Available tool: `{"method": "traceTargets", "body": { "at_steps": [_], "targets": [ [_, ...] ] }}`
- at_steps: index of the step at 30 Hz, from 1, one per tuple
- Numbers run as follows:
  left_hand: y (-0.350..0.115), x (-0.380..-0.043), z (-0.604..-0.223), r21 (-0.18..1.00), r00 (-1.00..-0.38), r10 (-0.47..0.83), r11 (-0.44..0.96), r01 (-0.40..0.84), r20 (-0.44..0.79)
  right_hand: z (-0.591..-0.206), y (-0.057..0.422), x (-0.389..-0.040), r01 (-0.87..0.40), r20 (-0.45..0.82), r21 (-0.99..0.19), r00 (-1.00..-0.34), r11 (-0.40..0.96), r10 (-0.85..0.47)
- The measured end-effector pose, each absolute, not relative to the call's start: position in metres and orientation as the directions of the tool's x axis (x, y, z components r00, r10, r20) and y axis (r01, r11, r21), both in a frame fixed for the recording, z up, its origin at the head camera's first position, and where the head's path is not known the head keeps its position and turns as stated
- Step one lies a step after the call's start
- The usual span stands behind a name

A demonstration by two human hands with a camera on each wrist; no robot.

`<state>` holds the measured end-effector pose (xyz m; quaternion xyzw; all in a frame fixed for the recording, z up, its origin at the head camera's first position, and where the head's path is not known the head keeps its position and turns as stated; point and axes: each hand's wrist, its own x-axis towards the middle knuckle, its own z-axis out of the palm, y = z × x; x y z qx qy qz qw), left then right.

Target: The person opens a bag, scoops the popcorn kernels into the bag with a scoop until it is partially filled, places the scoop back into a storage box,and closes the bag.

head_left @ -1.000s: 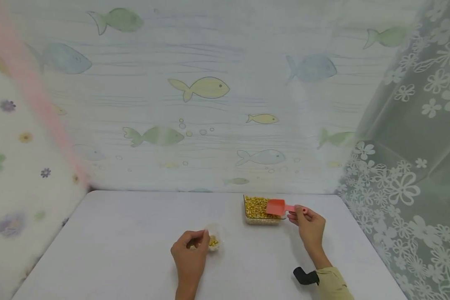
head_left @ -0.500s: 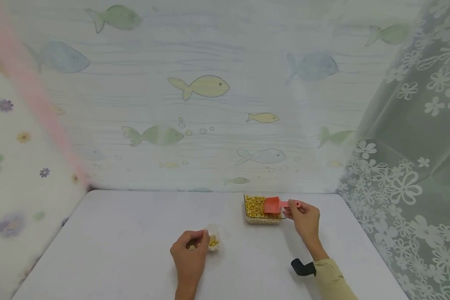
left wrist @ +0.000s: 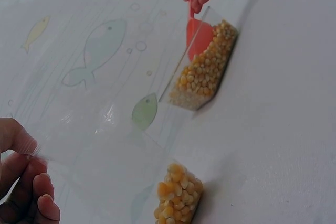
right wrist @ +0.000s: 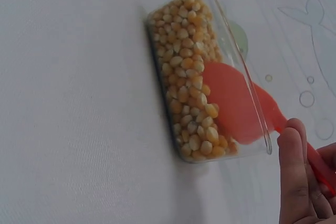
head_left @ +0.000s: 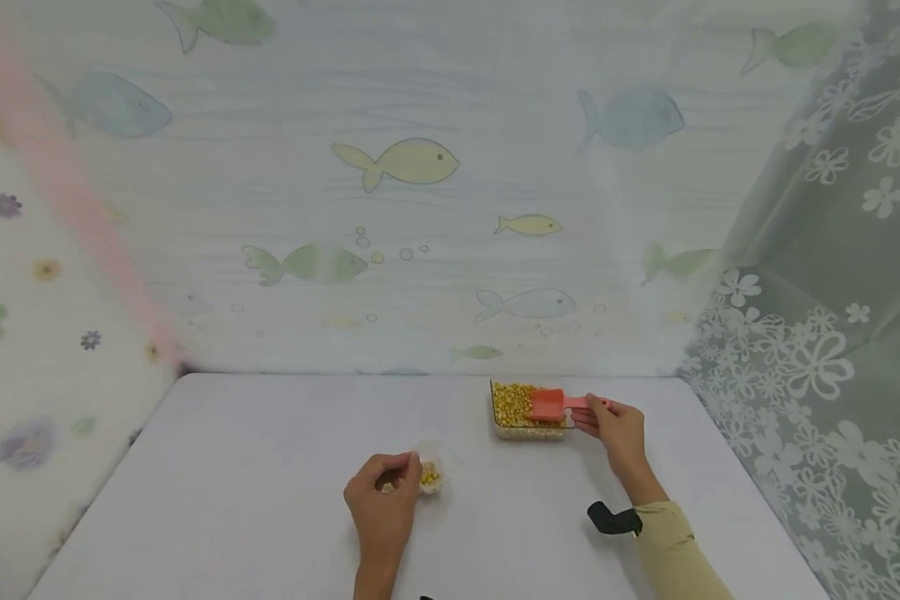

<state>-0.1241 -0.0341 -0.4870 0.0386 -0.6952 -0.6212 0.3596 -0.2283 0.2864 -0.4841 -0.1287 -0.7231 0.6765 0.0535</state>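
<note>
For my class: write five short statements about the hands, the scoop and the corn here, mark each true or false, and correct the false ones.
1. The right hand grips the red scoop. True.
2. The left hand pinches a clear bag. True.
3. The bag has nothing in it. False: corn kernels sit in it.
4. The clear container holds more kernels. True.
5. The scoop lies wholly outside the container. False: it is partly inside.

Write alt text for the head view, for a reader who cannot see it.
A right hand holds a coral-red scoop in a clear container of corn kernels on a white table, while the left hand pinches a clear bag holding more kernels. Behind is a pale backdrop printed with fish.
</note>
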Motion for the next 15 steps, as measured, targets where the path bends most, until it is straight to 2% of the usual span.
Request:
{"method": "traceTargets", "body": {
  "at_steps": [6,15],
  "targets": [
    [-0.0343,-0.1239,-0.4865,0.899,-0.741,-0.511,0.214,0.381,0.436,-0.4889,0.2898,-0.2312,0.194,-0.206,-0.978,-0.954,-0.078,0.217],
    [-0.0344,-0.1239,-0.4865,0.909,-0.757,-0.505,0.217,0.355,0.416,-0.4889,0.29,-0.2298,0.205,-0.254,-0.939,-0.955,-0.275,0.155]
  ]
}}
